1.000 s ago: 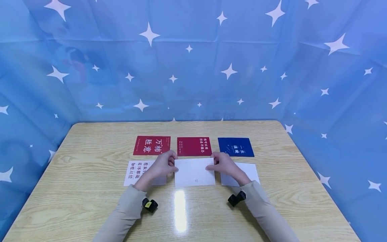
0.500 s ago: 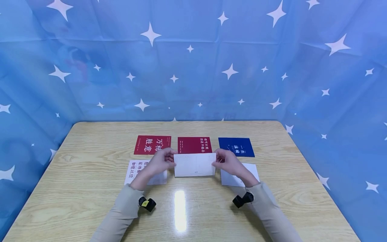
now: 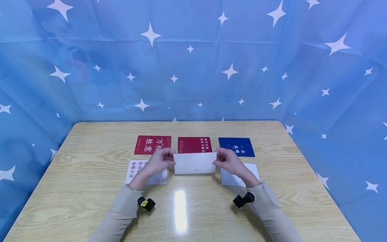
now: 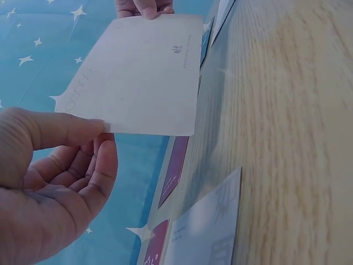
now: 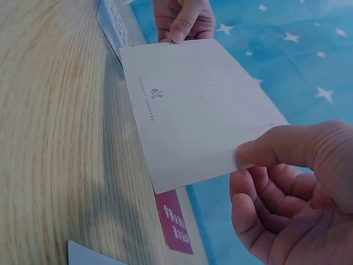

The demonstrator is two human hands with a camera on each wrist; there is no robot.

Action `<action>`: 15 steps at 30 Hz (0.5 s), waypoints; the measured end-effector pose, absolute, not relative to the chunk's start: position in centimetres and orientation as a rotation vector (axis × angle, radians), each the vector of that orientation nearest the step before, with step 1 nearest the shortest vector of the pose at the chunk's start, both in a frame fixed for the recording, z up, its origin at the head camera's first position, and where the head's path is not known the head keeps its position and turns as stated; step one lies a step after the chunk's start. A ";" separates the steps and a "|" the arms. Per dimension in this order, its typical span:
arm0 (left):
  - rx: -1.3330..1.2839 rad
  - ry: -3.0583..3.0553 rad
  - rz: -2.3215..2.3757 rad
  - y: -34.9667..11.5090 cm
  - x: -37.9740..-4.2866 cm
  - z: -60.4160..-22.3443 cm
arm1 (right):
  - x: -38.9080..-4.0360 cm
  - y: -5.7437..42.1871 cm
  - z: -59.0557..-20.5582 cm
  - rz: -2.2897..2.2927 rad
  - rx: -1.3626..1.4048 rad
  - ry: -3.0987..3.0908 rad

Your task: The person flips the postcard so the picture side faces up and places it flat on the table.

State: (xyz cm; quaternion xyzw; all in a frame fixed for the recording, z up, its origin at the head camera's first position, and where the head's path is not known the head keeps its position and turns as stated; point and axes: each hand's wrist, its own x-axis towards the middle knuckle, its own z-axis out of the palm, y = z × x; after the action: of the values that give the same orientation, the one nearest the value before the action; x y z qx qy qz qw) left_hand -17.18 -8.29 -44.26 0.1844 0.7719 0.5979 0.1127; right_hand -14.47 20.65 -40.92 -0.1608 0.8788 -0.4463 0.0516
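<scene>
Between my two hands a white postcard (image 3: 195,163) is held up off the table, its printed back with a small logo toward me. My left hand (image 3: 159,164) pinches its left edge between thumb and fingers. At the right edge my right hand (image 3: 229,163) pinches it the same way. In the left wrist view the postcard (image 4: 140,77) tilts above the wood, with the thumb on its near corner. The right wrist view shows the postcard (image 5: 193,110) with a small bird-like mark. Behind it, a red card (image 3: 194,144) lies partly covered.
A red card with white characters (image 3: 151,144) lies back left, a blue card (image 3: 234,145) back right. A white card with red writing (image 3: 136,169) lies under my left arm, a plain white card (image 3: 254,171) by my right. A starry blue curtain (image 3: 193,90) borders the wooden table (image 3: 90,188).
Both hands have lifted the postcard slightly and tilted it more upright, so it looks shorter in the head view and uncovers the table below. The other cards stay in place.
</scene>
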 end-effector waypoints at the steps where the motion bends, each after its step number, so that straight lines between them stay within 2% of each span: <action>1: 0.541 2.262 1.759 -8.3 -17.2 -44.3 | -14.3 20.5 -40.7 -1.357 -0.492 2.674; 15: 0.565 2.299 1.735 -8.6 -17.1 -44.2 | -15.0 21.3 -42.3 -1.385 -0.560 2.691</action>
State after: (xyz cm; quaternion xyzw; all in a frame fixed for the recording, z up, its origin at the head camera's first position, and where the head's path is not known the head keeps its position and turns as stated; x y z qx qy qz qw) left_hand -17.11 -8.64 -44.20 0.1914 0.7792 0.5879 0.1031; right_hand -15.00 21.34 -42.26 -0.1818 0.8739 -0.4498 0.0317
